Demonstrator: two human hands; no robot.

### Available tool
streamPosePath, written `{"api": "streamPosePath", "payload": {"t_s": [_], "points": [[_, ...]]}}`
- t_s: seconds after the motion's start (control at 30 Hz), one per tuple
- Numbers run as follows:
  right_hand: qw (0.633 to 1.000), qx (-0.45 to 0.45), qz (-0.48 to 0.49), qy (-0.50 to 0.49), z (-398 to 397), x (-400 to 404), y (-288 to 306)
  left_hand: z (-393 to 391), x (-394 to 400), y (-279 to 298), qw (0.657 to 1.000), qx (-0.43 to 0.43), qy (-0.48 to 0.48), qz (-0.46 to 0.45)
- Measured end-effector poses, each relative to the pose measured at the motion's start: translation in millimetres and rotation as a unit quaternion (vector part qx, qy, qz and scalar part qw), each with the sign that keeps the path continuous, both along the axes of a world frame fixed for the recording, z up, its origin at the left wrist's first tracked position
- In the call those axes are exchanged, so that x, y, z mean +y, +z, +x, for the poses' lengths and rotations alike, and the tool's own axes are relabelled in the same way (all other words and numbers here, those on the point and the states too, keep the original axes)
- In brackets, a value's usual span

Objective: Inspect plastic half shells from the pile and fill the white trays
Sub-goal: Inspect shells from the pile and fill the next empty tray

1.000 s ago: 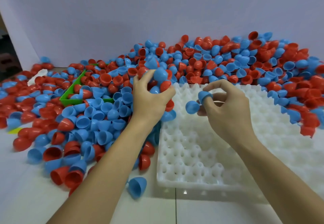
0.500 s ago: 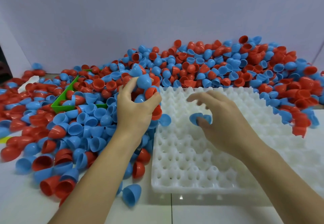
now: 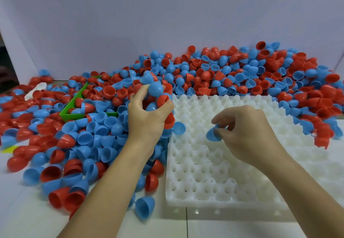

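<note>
Red and blue shells, white tray

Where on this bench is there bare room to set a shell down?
Free: the white tray cells below the right hand, and the bare tabletop at the near left corner. Crowded: the shell pile left of and behind the tray, where the left hand holds shells.

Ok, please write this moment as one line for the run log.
left hand: grips handful of red and blue shells | right hand: pinches blue shell over white tray | tray cells: none filled yet
</note>
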State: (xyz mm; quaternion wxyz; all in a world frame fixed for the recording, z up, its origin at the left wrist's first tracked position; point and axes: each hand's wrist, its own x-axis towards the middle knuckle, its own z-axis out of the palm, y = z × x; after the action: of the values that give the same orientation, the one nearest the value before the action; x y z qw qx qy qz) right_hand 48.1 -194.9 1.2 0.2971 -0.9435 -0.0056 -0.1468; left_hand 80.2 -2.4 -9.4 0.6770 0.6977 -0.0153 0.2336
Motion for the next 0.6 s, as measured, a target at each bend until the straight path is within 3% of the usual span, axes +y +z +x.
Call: {"api": "streamPosePath", "payload": {"t_s": [0.1, 0.2, 0.33, 0.47, 0.6], "points": [[0.998, -0.025, 0.041, 0.041, -5, 2, 10, 3, 8, 1, 0.999, -0.014, 0.01, -0.031], [0.987, -0.009, 0.06, 0.148, -18, 8, 25, 5, 17, 5, 0.998, -0.027, 0.022, -0.06], [0.96, 0.059, -0.01, 0.274, -40, 28, 32, 6, 19, 5, 0.997, -0.03, 0.025, -0.07], [0.941, 0.072, -0.085, 0.32, -47, 42, 21, 7, 18, 3, 0.997, -0.029, 0.023, -0.062], [0.937, 0.091, -0.094, 0.324, -49, 43, 17, 9, 18, 1, 0.997, -0.038, 0.014, -0.059]]}}
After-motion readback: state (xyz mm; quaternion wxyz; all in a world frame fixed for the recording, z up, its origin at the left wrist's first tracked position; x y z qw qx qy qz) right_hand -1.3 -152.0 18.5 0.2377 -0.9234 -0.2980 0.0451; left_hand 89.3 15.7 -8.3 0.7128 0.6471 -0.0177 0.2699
